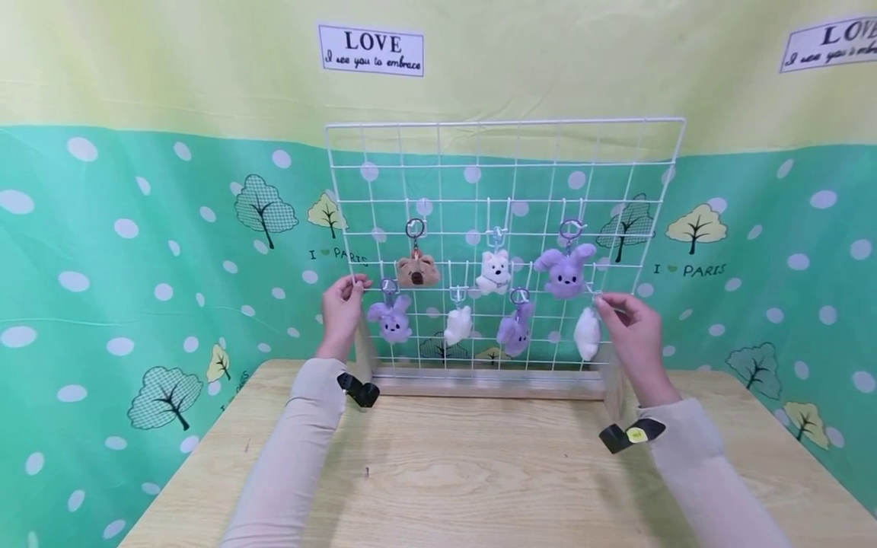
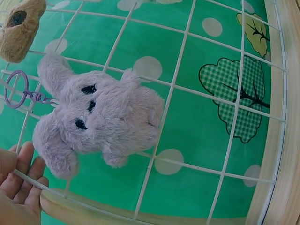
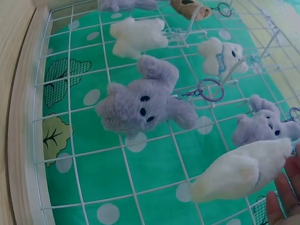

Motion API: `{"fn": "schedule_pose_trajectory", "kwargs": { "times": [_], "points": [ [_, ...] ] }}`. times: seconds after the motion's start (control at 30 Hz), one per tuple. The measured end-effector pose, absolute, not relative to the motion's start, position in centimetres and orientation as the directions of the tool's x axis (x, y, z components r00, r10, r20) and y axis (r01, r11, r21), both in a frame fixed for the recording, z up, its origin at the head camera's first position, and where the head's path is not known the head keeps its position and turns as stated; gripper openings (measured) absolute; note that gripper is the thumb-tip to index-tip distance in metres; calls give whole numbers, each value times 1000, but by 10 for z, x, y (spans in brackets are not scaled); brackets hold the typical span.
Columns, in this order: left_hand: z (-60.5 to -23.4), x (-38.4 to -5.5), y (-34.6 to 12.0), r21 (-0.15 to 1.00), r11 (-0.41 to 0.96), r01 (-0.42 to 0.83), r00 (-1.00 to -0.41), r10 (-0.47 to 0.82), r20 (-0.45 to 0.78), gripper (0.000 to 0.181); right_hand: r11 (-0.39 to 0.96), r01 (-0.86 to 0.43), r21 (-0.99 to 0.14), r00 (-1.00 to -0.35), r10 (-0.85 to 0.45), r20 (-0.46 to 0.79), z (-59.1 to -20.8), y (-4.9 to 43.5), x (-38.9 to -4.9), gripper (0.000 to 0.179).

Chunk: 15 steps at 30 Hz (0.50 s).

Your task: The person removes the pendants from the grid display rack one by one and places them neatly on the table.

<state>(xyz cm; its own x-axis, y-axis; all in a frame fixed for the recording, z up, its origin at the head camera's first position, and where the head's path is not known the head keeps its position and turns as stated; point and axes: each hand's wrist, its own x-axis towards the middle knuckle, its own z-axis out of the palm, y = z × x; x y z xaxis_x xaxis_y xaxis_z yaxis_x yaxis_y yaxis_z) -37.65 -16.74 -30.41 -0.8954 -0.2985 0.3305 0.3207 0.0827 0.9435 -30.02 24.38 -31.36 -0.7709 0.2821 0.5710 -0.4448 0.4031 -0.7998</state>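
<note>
A white wire grid panel (image 1: 493,165) stands upright with plush keychains hanging on its hooks. At its left edge my left hand (image 1: 341,313) grips the frame wire between thumb and fingers. Close beside that hand hangs a purple bunny keychain (image 2: 103,117). My right hand (image 1: 633,335) pinches the top of a white plush keychain (image 3: 243,171) at the lower right hook, its body dangling side-on below the fingertips. Just above it is another purple bunny keychain (image 1: 566,274); a third purple bunny (image 3: 140,103) hangs to its left.
A brown bear keychain (image 1: 418,271) and a white bear keychain (image 1: 495,272) hang in the upper row, a white plush (image 1: 457,326) in the lower. The wooden base (image 1: 486,387) stands on a wooden table (image 1: 438,472). Behind hangs a green and yellow patterned curtain (image 1: 137,251).
</note>
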Motion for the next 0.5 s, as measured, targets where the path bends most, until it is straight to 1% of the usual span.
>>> {"fn": "schedule_pose_trajectory", "kwargs": {
  "times": [0.23,0.37,0.5],
  "points": [
    [-309,-380,-169,938,86,337,-888,-303,347,23,400,-476,-784,-777,228,587,-319,245,-290,29],
    [-308,-379,-168,936,97,339,-888,-296,353,24,382,-502,-776,-786,173,593,-324,247,-286,28],
    [-307,-377,-169,937,101,335,-889,-294,350,24,399,-511,-761,-794,120,596,-330,246,-284,25]
  ]
}}
